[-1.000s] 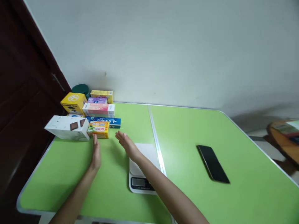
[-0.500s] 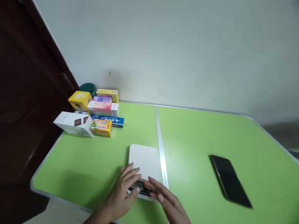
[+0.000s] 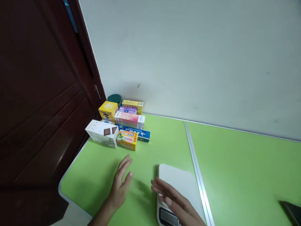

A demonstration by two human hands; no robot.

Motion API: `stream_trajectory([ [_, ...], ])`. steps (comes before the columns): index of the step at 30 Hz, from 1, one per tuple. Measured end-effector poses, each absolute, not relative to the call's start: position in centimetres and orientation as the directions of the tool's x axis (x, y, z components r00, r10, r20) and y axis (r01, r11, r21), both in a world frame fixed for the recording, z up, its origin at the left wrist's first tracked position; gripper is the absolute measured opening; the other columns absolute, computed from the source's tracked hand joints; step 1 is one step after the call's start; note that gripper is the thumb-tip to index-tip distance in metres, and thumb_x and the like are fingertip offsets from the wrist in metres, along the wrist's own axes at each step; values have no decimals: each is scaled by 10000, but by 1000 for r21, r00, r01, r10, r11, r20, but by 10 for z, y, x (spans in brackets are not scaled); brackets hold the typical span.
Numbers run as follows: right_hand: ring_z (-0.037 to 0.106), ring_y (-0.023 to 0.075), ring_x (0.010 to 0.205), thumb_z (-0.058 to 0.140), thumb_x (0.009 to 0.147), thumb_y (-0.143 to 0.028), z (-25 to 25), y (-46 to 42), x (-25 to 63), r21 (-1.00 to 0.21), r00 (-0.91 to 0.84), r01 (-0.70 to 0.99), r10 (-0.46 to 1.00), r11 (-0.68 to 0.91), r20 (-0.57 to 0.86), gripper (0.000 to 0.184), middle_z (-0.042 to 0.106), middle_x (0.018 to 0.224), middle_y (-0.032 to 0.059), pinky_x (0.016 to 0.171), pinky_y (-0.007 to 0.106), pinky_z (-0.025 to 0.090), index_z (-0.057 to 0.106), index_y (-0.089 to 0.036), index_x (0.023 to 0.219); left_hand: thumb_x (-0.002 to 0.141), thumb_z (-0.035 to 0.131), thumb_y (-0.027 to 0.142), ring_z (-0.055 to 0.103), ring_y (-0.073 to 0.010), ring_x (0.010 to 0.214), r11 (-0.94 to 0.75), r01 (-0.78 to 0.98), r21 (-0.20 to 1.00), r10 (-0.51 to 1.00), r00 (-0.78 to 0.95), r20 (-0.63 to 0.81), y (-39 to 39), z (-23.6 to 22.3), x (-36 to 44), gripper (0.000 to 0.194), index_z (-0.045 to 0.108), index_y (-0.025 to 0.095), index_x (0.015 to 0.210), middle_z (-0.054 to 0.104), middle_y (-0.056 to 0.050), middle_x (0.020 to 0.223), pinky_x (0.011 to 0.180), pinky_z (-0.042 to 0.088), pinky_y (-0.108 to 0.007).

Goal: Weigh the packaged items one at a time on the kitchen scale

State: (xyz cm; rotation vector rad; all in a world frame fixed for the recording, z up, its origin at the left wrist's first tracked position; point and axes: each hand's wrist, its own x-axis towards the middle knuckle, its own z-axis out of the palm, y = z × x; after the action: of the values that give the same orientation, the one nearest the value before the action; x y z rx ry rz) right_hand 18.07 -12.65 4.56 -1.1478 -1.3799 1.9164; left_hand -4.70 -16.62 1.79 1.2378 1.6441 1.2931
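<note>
A white kitchen scale (image 3: 181,185) lies on the green table (image 3: 235,163) near the front edge, its display at the bottom. My right hand (image 3: 174,202) hovers over the scale's left side, fingers stretched out and holding nothing. My left hand (image 3: 121,186) is flat and empty above the table, just left of the scale. Beyond both hands, a yellow and orange box (image 3: 127,140) and a white box (image 3: 102,133) sit at the front of a pile of small boxes.
The pile at the table's back left corner includes a yellow cube box (image 3: 108,110), a pink box (image 3: 129,120), a blue box (image 3: 141,134) and a green lid (image 3: 114,98). A dark wooden door (image 3: 42,103) stands left. A black phone (image 3: 293,211) lies at the right edge.
Both hands drew back from the box pile to the scale's display, then spread apart: left hand over bare table, right over the scale. The view swung left, pushing the phone to the edge.
</note>
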Motion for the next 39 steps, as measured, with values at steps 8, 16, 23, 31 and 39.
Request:
stream_trajectory([
  [8, 258, 319, 1432, 700, 690, -201, 27, -9, 70, -815, -560, 409, 818, 411, 132, 823, 335, 1530, 147, 1163, 535, 216, 361, -191, 1440, 887, 486, 496, 297, -252, 1418, 79, 79, 994, 883, -468, -33, -148, -3, -80, 562, 474, 202, 1366, 397, -113, 1504, 1160, 231, -419],
  [16, 531, 365, 1175, 766, 568, -112, 28, 30, 29, -740, -659, 494, 752, 457, 23, 765, 544, 1265, 228, 1022, 491, 421, 499, -66, 1283, 851, 528, 375, 379, -269, 1372, 102, 123, 987, 887, -461, -34, -157, -25, -73, 490, 531, 165, 1293, 475, -161, 1436, 1132, 291, -434],
  [23, 594, 242, 1079, 764, 613, -113, 68, -19, 117, -838, -640, 406, 768, 365, 25, 706, 558, 1227, 106, 932, 364, 496, 485, -182, 1258, 830, 583, 349, 427, -272, 1335, 35, 296, 954, 898, -429, 100, -141, 3, -69, 679, 291, 268, 1438, 274, -122, 1556, 977, 476, -400],
  [31, 585, 249, 1079, 761, 652, -124, 124, -72, 232, -824, -618, 454, 786, 339, -17, 658, 555, 1227, 86, 935, 386, 481, 499, -234, 1245, 740, 654, 215, 642, -196, 979, 74, 299, 951, 995, 43, -91, -137, 47, -3, 743, 371, 325, 1419, 446, -52, 1466, 875, 531, -337],
  [39, 577, 268, 1133, 750, 638, -95, 72, -78, 267, -845, -541, 452, 841, 287, -4, 690, 556, 1271, 106, 984, 425, 470, 506, -228, 1270, 723, 607, 143, 535, -250, 1228, 143, 288, 947, 980, 95, -177, -126, 14, 35, 759, 360, 250, 1432, 421, -90, 1484, 1011, 456, -390],
])
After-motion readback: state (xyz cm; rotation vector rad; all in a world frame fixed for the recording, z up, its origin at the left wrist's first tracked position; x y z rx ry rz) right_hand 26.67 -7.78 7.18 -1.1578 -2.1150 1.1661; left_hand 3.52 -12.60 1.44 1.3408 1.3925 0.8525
